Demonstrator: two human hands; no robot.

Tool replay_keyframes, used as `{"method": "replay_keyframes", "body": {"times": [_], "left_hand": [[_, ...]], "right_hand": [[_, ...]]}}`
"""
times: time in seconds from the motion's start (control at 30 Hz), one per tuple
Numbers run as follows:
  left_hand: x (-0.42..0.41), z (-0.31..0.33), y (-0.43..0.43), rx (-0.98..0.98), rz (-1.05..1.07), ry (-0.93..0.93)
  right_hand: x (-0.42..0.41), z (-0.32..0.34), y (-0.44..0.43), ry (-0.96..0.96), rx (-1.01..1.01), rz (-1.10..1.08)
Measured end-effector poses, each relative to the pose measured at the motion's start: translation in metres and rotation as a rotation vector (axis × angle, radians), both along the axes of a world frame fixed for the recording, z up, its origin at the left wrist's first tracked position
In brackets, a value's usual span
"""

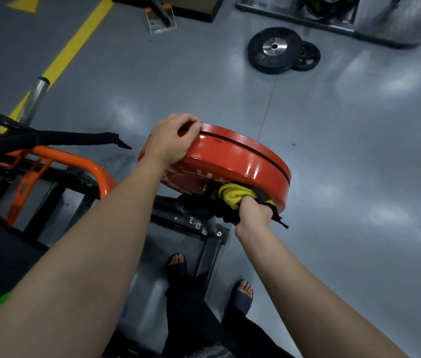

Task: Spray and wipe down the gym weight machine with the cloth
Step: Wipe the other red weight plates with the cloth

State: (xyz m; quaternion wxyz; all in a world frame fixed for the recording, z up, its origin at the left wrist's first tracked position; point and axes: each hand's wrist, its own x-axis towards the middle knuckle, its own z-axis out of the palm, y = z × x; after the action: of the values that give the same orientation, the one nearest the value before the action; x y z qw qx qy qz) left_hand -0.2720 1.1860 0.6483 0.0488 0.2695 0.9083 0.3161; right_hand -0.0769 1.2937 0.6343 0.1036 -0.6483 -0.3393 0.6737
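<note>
Bare forearms [88,254] reach up from the bottom of the frame, the left hand [172,140] at centre curling its fingers over the upper rim of the red weight plate [243,161], the right hand [254,211] just lower right clutching the yellow cloth [232,195] bunched against the plate's lower face.

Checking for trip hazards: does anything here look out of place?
Yes. Two black weight plates lie loose on the floor, the bigger overlapping the smaller. A black strap hangs askew over the orange frame.
</note>
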Motion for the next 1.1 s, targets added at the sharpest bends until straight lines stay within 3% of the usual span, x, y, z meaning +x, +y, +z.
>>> {"method": "replay_keyframes", "body": {"times": [0.17, 0.3, 0.43, 0.53, 0.63, 1.1], "left_hand": [[-0.011, -0.010, -0.032, 0.056, 0.174, -0.103], [-0.002, -0.005, -0.037, -0.045, 0.222, -0.104], [0.032, 0.025, 0.024, -0.015, 0.063, 0.047], [0.053, 0.023, 0.063, -0.130, -0.067, 0.086], [0.057, 0.018, 0.066, -0.291, -0.082, 0.281], [0.037, 0.020, 0.046, -0.193, -0.090, 0.208]], "right_hand": [[0.001, 0.001, -0.004, 0.027, 0.074, 0.200], [0.018, -0.008, 0.010, 0.052, 0.005, -0.014], [0.026, -0.017, 0.032, -0.018, -0.043, -0.164], [0.016, -0.007, 0.016, 0.026, -0.043, -0.077], [-0.001, 0.012, -0.006, 0.116, -0.009, 0.059], [0.022, -0.025, 0.020, 0.023, -0.020, -0.022]]}}
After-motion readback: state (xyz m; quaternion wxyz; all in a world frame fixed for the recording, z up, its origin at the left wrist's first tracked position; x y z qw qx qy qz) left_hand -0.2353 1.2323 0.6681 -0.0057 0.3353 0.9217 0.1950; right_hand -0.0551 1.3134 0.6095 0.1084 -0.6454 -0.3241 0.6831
